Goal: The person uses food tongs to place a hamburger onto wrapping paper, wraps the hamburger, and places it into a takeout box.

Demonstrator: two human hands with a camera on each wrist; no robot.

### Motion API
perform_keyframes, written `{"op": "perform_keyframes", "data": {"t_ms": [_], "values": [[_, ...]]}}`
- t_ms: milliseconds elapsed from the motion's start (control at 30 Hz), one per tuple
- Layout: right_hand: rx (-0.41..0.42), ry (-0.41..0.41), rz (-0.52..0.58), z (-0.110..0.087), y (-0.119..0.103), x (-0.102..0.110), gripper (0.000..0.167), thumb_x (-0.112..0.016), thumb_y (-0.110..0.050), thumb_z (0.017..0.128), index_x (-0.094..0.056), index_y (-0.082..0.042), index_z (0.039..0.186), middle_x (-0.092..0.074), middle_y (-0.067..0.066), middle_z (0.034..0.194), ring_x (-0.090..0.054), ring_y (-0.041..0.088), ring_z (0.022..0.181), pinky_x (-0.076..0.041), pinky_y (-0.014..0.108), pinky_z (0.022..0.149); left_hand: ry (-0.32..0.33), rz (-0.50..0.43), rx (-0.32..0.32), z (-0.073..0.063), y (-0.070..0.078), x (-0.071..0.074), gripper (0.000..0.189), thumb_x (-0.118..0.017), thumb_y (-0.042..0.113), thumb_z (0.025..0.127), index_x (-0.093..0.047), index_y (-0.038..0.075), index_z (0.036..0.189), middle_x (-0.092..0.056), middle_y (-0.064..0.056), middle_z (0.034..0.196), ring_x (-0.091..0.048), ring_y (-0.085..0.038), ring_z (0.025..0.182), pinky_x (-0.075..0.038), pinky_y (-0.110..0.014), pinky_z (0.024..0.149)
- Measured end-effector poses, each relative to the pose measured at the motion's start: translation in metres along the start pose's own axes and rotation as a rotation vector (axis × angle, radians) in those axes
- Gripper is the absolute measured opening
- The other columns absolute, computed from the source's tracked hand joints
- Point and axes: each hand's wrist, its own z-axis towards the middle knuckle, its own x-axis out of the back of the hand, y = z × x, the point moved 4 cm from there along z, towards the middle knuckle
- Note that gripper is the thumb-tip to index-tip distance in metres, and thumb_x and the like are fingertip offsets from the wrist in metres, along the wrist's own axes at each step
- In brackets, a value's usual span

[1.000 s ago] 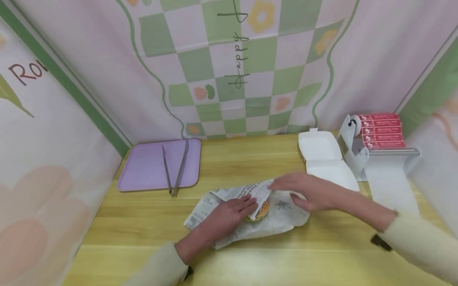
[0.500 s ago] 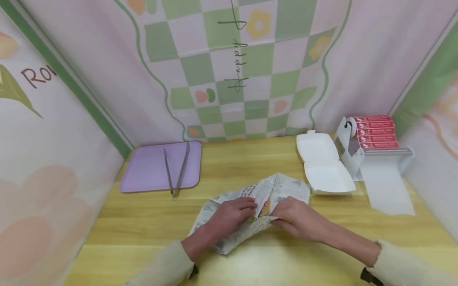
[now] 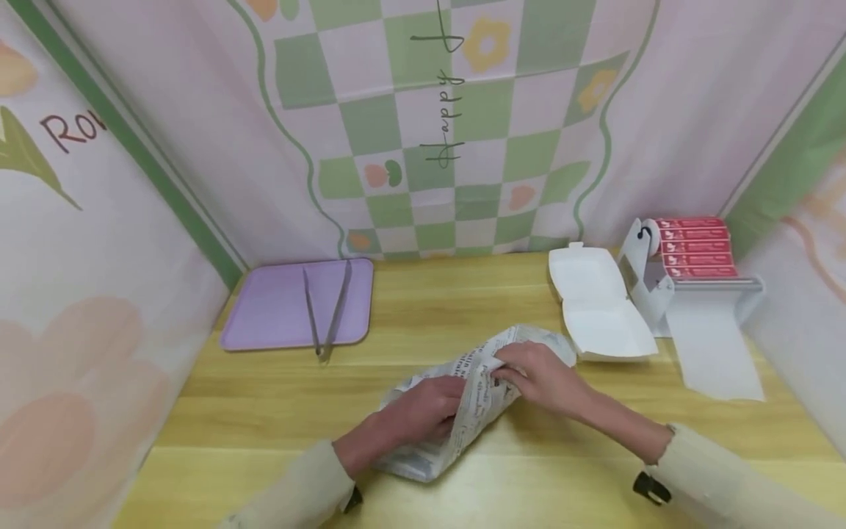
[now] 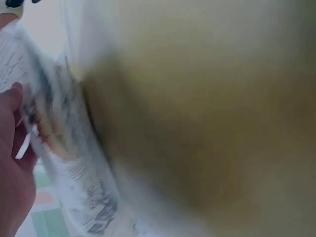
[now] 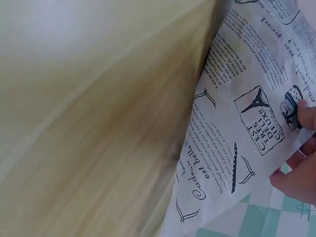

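In front of me the table (image 3: 456,294) carries everything, and across its nearer part lies the printed paper (image 3: 481,408), its long axis slanting from near left to far right, towards the open white box (image 3: 604,323). My right hand (image 3: 538,375) pinches the edge of a flap, thumb on the printed face and fingers behind, and that flap stands raised between my hands. My left hand (image 3: 423,408) reaches in under the fold; its fingertips are hidden, so I cannot tell whether they grip. What looks like a bun (image 4: 52,136) shows only from the left wrist, inside the paper, just beside my left fingers; I judge that hand the nearer.
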Motion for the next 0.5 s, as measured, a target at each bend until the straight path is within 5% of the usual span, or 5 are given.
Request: {"op": "perform_keyframes", "data": {"t_ms": [133, 333, 500], "values": [[-0.091, -0.081, 0.079, 0.012, 0.011, -0.006, 0.019, -0.070, -0.007, 0.090, -0.059, -0.017, 0.077, -0.061, -0.010, 0.072, -0.052, -0.001, 0.070, -0.047, 0.024, 0.064, -0.085, -0.045, 0.033, 0.001, -0.003, 0.002, 0.020, -0.065, 0.011, 0.094, -0.073, 0.011, 0.112, -0.074, 0.000, 0.112, -0.067, -0.011, 0.109, -0.049, -0.018, 0.101], [-0.174, -0.199, 0.123, 0.021, 0.030, -0.012, 0.021, -0.066, -0.012, 0.094, -0.055, -0.018, 0.078, -0.048, -0.013, 0.069, -0.046, 0.002, 0.069, -0.042, 0.023, 0.067, -0.230, 0.236, -0.061, 0.000, 0.003, -0.005, 0.027, -0.056, 0.025, 0.102, -0.069, 0.022, 0.125, -0.066, 0.006, 0.133, -0.054, -0.013, 0.128, -0.042, -0.030, 0.110], [-0.142, -0.216, 0.171, 0.019, 0.031, -0.001, 0.011, -0.065, -0.015, 0.096, -0.061, -0.018, 0.086, -0.056, -0.012, 0.075, -0.051, 0.002, 0.073, -0.045, 0.025, 0.068, -0.303, 0.331, -0.027, 0.001, 0.006, -0.013, 0.030, -0.045, 0.034, 0.106, -0.067, 0.027, 0.125, -0.060, 0.009, 0.139, -0.046, -0.012, 0.128, -0.040, -0.032, 0.103]]}}
